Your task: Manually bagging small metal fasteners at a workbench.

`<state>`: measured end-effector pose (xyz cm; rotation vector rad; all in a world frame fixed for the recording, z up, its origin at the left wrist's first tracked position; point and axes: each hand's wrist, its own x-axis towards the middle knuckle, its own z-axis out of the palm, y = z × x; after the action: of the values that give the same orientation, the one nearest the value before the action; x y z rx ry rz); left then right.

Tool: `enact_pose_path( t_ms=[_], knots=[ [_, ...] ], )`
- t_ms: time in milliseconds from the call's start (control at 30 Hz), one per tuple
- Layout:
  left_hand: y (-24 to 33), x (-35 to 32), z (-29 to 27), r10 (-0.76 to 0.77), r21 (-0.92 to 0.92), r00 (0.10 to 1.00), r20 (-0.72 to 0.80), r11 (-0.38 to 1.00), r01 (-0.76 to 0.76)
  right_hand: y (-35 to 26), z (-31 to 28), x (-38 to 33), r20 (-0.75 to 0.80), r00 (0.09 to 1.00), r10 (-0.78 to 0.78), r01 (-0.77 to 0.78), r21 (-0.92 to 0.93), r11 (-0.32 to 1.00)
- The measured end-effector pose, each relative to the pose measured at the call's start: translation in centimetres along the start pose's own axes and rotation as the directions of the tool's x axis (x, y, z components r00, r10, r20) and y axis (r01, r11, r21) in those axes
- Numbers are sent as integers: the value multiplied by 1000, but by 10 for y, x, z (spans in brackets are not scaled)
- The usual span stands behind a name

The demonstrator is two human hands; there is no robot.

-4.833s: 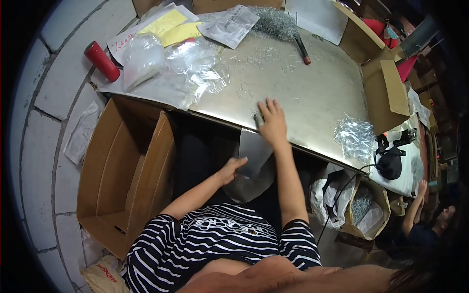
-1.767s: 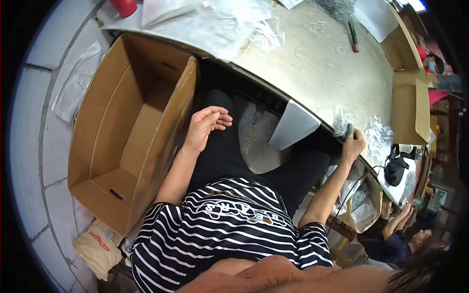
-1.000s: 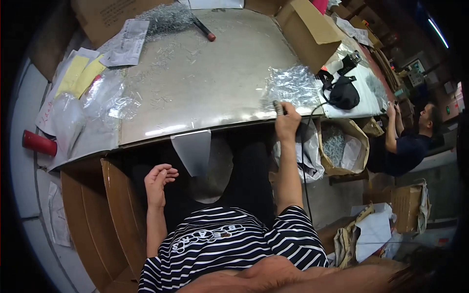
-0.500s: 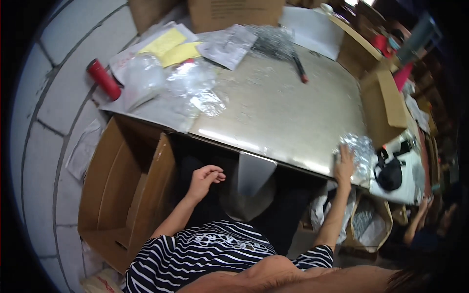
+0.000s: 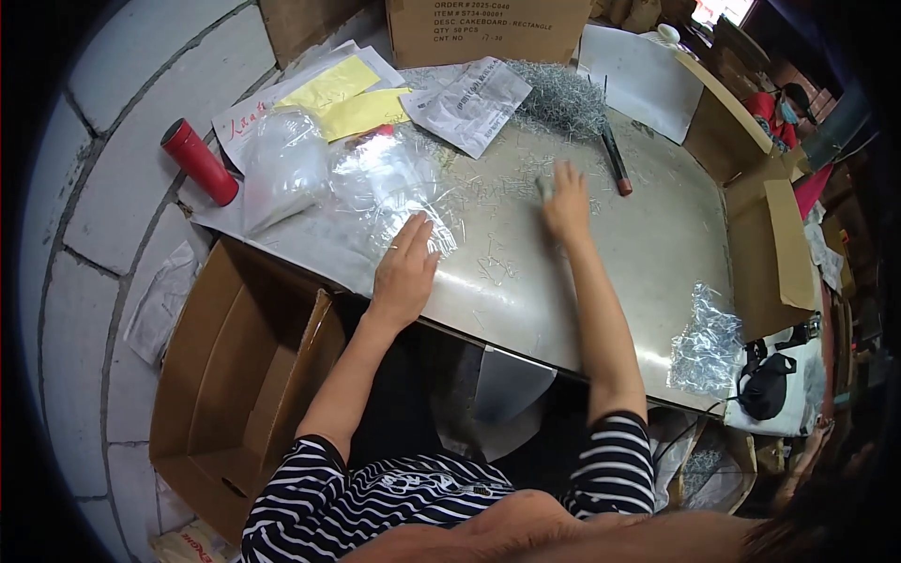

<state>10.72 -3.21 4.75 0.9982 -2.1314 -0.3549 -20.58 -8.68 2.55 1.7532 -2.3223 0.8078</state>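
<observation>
My left hand (image 5: 405, 272) reaches over the near edge of the metal-topped table (image 5: 657, 235), fingers stretched out beside the clear plastic bags (image 5: 389, 183). Nothing shows in it. Farther in, my right hand (image 5: 568, 208) is over the tabletop, fingers extended and a little smeared by motion. Thin, short metal pieces (image 5: 493, 192) lie scattered between the hands. Beyond the right hand is a tangled heap of the same pieces (image 5: 563, 101). A dark stick with a reddish end (image 5: 615, 155) lies near that heap. At the right front corner rests a clear bag of metal pieces (image 5: 706, 345).
A red cylinder (image 5: 200, 162) stands at the left, near yellow paper (image 5: 366, 108) and a printed sheet (image 5: 469, 105). An open carton (image 5: 244, 366) sits below the table's left side. Cardboard flaps (image 5: 751, 244) border the right side, with a black object (image 5: 765, 385) nearby.
My right hand has left the clear bag at the right corner and moved left and farther in. My left hand has risen from above my lap to the table, its fingers straightened.
</observation>
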Motion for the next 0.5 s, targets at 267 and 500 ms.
enact_pose_path(
  t_ms=[267,500],
  knots=[
    [22,-73,17,191,91,935,299,970,-227,2,11,-53,260,938,-229,244,-24,970],
    [14,-72,20,348,-203,937,-31,916,-347,-1,-78,-152,335,922,-194,155,138,978]
  ],
)
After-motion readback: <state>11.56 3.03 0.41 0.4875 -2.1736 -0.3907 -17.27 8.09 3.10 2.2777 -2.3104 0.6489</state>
